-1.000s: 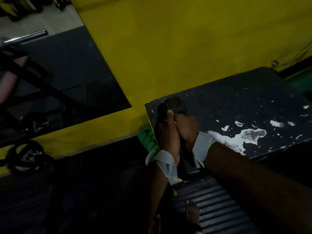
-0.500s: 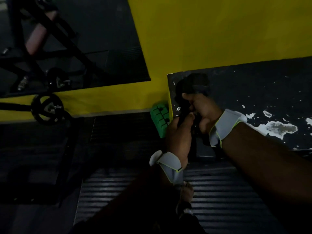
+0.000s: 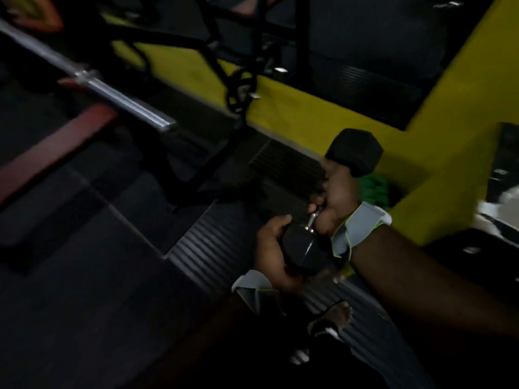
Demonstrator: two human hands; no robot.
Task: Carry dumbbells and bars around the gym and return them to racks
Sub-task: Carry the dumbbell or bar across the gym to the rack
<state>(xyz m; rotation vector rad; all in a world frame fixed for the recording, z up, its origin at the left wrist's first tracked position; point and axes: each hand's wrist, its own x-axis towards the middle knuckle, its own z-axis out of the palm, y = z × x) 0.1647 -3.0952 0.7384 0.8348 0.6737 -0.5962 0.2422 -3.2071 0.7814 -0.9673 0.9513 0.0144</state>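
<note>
I have the dumbbell (image 3: 304,251) tilted in the air just in front of the yellow wall (image 3: 449,136) — right hand (image 3: 338,195) wrapped round its handle, left hand (image 3: 273,254) cupping the lower head. Best carried close, wrist straight, towards a rack.

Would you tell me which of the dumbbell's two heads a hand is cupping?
The lower head, cradled by the left hand; the upper head juts bare above the right hand.

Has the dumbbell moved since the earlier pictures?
Yes. The dumbbell was right of the green block; now it is lifted up and to its left, over the ribbed mat, the right hand gripping its handle, the left hand holding its lower head.
</note>
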